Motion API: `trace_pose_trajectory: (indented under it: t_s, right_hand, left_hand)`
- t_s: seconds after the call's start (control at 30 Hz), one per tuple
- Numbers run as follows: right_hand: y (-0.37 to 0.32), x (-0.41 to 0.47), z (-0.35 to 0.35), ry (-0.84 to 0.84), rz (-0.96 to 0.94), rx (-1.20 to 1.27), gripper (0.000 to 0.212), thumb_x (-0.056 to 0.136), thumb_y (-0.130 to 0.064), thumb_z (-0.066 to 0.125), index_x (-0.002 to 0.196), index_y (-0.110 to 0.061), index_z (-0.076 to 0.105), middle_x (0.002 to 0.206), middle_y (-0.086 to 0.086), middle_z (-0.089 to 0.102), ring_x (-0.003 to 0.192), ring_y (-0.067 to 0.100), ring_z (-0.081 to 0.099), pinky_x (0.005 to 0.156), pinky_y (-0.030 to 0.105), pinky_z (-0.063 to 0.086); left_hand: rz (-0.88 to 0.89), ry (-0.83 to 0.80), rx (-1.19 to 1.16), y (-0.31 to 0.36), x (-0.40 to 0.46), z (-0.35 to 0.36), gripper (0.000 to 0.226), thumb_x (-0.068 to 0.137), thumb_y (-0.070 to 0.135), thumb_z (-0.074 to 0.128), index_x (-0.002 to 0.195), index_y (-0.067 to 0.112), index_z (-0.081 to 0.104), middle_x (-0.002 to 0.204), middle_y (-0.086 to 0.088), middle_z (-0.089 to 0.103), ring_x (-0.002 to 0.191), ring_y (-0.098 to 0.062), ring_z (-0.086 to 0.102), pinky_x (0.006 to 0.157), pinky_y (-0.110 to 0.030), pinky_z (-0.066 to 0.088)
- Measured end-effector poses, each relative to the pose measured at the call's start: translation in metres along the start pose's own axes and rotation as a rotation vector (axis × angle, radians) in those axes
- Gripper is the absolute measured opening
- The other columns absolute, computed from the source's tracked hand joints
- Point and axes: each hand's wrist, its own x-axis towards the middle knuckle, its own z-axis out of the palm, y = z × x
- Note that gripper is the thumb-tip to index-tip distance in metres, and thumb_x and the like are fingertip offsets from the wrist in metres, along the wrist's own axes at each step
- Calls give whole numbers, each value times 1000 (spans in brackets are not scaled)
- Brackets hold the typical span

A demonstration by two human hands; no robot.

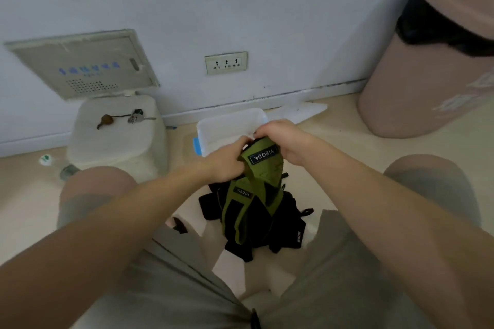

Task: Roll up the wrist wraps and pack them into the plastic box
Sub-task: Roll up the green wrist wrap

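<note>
**Rolling the green wrap over the box**

Just in front of the white rectangular plastic box [230, 121], both my hands hold the top end of an olive-green fabric wrist wrap with a black "YIBODA" label [260, 165]. My left hand [227, 161] has its fingers curled round the wrap's left edge at the near rim of the box; my right hand [278, 136] pinches the top end from above, knuckles toward the box. Both grips are closed on the fabric, narrow, no gap showing. I judge this is the start of the roll: two hands at one end so the turn stays tight and straight.

The rest of the green wrap hangs down from my hands, away from the box, onto a heap of black fabric wraps [270, 222] lying on the pale floor nearer me than the box. Held high, I'd say, so the tail feeds freely.

The box sits open against the wall, nothing visible in its shown part; a flat white lid-like panel [299, 111] lies just right of it. Left of the box stands a cream plastic stool [117, 139] with keys [133, 117] on top. Well right of the box, a pink plastic bin [427, 67].
</note>
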Motion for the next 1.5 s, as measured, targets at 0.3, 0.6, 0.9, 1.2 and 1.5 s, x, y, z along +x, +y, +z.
trace_pose_trajectory:
  t_s: [0.3, 0.6, 0.9, 1.2, 1.5]
  right_hand:
    - [6, -4, -10, -112, 15, 351, 18, 106, -22, 55, 115, -7, 61, 90, 9, 66, 77, 21, 66, 65, 30, 60]
    - [86, 70, 15, 67, 369, 82, 24, 103, -10, 57, 123, 3, 55, 92, 18, 56, 70, 31, 62, 62, 38, 62]
    - [157, 128, 64, 24, 470, -290, 17, 99, -5, 60, 115, -5, 54, 84, 8, 50, 70, 19, 49, 64, 32, 48]
    - [176, 146, 86, 204, 456, -314, 33, 98, -8, 60, 126, 0, 45, 94, 11, 56, 84, 26, 54, 56, 31, 42]
    - [128, 128, 52, 100, 463, 229, 15, 93, 8, 57, 101, 0, 68, 92, 18, 72, 82, 31, 70, 63, 38, 60]
  left_hand:
    - [-61, 16, 85, 12, 7, -35, 21, 103, 18, 46, 118, 21, 59, 118, -4, 64, 109, -24, 59, 72, -25, 44]
    - [-98, -15, 100, -14, 34, -53, 36, 99, 3, 36, 124, 17, 56, 108, -10, 66, 77, -25, 66, 64, -31, 50]
    - [-197, -17, 570, -29, 61, -65, 10, 102, 7, 39, 110, 9, 45, 87, -6, 45, 77, -25, 49, 58, -33, 31]
    - [-186, -49, 544, -19, 57, -83, 77, 100, 8, 42, 162, 34, 4, 104, -11, 49, 79, -26, 55, 73, -39, 52]
    - [-171, -14, 498, -16, 52, -95, 28, 100, 21, 42, 125, 13, 34, 100, -2, 40, 94, -25, 45, 71, -38, 40]
